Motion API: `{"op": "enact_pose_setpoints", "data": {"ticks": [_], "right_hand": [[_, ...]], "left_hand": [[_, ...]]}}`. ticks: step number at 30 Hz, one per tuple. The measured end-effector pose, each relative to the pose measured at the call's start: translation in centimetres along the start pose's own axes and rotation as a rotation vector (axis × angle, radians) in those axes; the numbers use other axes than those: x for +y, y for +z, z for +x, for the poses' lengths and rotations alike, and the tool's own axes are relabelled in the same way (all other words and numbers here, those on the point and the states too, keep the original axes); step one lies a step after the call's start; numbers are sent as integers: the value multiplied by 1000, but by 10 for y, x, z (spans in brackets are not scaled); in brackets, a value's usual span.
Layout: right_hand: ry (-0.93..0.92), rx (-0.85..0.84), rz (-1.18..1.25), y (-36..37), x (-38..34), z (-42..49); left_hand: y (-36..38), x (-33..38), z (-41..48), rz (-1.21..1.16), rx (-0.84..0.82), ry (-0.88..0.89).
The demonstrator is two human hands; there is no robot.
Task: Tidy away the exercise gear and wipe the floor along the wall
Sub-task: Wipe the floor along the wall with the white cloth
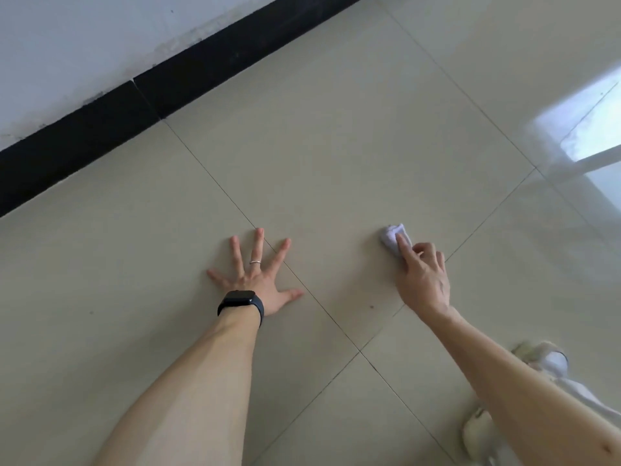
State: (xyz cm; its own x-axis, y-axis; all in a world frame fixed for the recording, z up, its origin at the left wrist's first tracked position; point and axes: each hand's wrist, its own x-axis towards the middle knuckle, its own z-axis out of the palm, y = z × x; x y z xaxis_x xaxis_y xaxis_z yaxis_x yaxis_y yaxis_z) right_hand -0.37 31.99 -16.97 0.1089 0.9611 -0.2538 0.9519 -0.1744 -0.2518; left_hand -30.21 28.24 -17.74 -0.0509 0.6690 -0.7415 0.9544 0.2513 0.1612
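Note:
A small crumpled white cloth [392, 236] lies on the beige tiled floor [336, 146]. My right hand [422, 275] presses it down with the forefinger on top and the other fingers curled around it. My left hand [257, 275] rests flat on the floor to the left, fingers spread wide, holding nothing; it wears a ring and a dark watch on the wrist. No exercise gear is in view.
A white wall [84, 38] with a black skirting board [168, 89] runs diagonally across the upper left. A bright window reflection [584, 129] shines on the tiles at right. My pale shoes [541, 358] and light trousers sit at the lower right.

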Motion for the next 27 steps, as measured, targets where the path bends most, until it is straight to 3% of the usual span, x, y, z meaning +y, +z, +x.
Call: {"op": "enact_pose_setpoints", "data": {"ticks": [2, 5, 7, 9, 10, 12, 14, 16, 17, 19, 22, 23, 25, 27], "right_hand": [[-84, 8, 89, 29, -20, -63], [-398, -186, 158, 62, -55, -145], [-616, -285, 149, 66, -64, -154], [-656, -258, 142, 62, -56, -123], [-618, -191, 133, 59, -50, -102], [-365, -31, 164, 46, -42, -57], [-6, 19, 244, 40, -43, -28], [159, 13, 195, 44, -67, -30], [121, 26, 179, 51, -83, -41], [-153, -6, 193, 72, -115, -82], [-729, -318, 116, 94, -142, -140], [-847, -388, 88, 94, -144, -144], [-922, -315, 57, 90, -141, -126], [-754, -128, 19, 83, -129, -92]], "left_hand": [[1, -2, 0, -15, 3, 9], [-1, -3, 2, -28, -18, 26], [1, -5, 4, -38, -13, 40], [2, -8, 7, -57, 0, 58], [3, -9, 7, -79, 9, 68], [4, -13, 8, -105, 57, 88], [9, -20, 5, -82, 164, 130], [17, -37, -1, -71, 327, 199], [23, -51, -6, -93, 390, 216], [39, -92, -19, -114, 471, 169], [56, -157, -38, -83, 520, 27], [58, -174, -42, -70, 522, -4], [56, -201, -45, -68, 531, -80], [55, -216, -46, -67, 523, -131]]}}
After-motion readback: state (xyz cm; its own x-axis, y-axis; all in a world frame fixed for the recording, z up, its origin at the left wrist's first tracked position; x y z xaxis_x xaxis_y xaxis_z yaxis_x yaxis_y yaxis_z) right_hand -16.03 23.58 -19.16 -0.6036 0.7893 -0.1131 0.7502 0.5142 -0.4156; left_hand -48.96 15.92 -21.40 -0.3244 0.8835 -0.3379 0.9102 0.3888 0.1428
